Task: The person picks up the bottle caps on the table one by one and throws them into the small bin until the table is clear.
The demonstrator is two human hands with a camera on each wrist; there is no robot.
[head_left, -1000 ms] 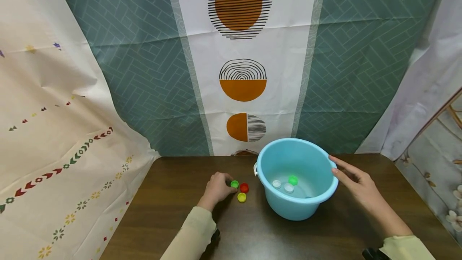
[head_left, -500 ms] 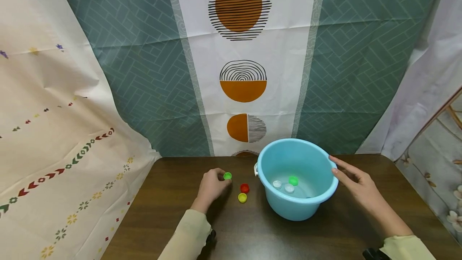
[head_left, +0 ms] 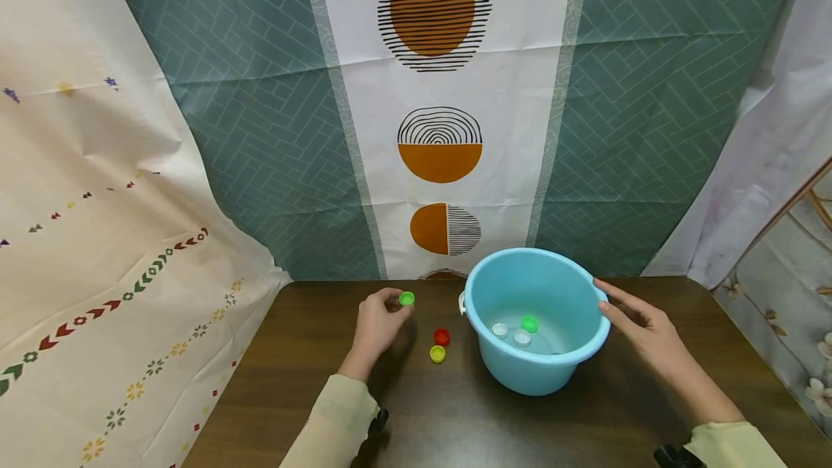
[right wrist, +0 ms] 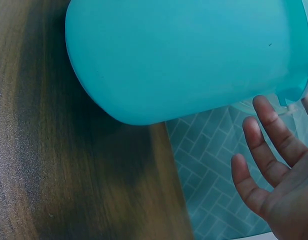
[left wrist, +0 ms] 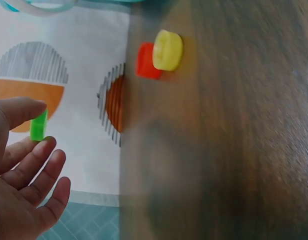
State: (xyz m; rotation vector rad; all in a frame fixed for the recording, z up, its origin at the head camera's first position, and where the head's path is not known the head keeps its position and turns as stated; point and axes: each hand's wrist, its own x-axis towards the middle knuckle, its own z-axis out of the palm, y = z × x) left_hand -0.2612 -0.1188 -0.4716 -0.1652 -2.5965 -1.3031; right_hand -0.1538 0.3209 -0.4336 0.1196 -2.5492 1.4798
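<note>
My left hand (head_left: 379, 323) pinches a small green bottle cap (head_left: 406, 298) between thumb and fingertip, raised above the table. In the left wrist view the cap (left wrist: 38, 125) appears edge-on, the other fingers loosely spread. On the table to its right lie a red cap (head_left: 442, 337) and a yellow cap (head_left: 438, 354), close together. A light blue bucket (head_left: 526, 374) stands upright, holding a green cap (head_left: 529, 323) and two whitish caps (head_left: 499, 331). My right hand (head_left: 646, 334) touches the bucket's right rim with outstretched fingers; in the right wrist view several fingers (right wrist: 264, 150) extend beside its wall.
The dark wooden table (head_left: 292, 381) ends at a patterned cloth backdrop (head_left: 273, 165). A pale embroidered cloth (head_left: 117, 273) hangs at the left. A white handle fitting (head_left: 461, 302) sits on the bucket's left side.
The left hand has lifted the green cap off the table beside the red and yellow caps, moving it up and left. The right hand and the bucket stay in place.
</note>
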